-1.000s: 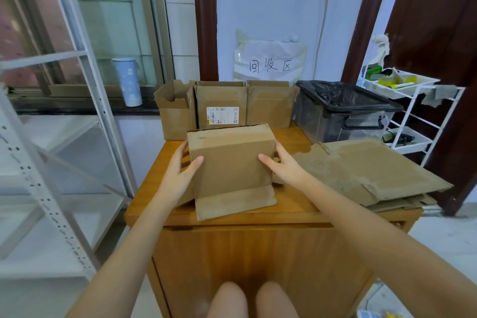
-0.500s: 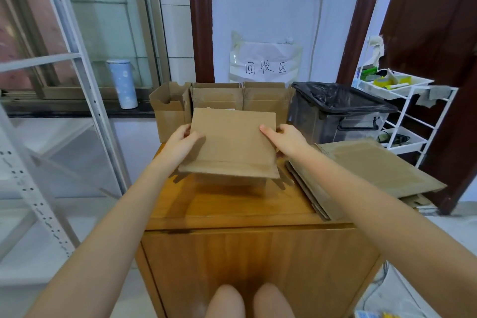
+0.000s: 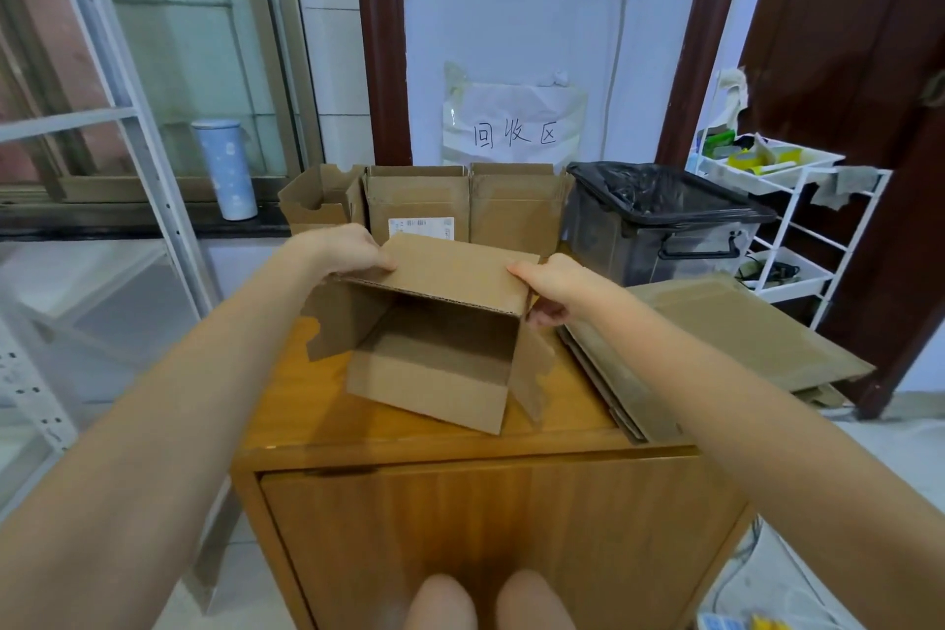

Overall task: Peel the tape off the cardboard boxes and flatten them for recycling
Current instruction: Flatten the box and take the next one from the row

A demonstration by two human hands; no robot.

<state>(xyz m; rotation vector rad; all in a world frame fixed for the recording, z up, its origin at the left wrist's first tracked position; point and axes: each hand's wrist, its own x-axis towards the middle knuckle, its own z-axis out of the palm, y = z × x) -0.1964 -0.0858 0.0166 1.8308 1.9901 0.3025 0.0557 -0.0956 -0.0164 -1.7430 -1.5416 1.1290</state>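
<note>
Head view: open box (image 3: 434, 363) sits mid-cabinet (image 3: 409, 445), mouth toward us, left hand (image 3: 342, 248) and right hand (image 3: 549, 284) pinching its top panel's far corners. Flattening step, I'd say; next, collapse it sideways. Three boxes (image 3: 417, 200) wait along the back edge.

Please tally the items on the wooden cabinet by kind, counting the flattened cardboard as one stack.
Held open box, both hands on its top edge: 1
Standing boxes at the back: 3
Flattened cardboard stack: 1
Lined plastic bin: 1
Total: 6
</note>
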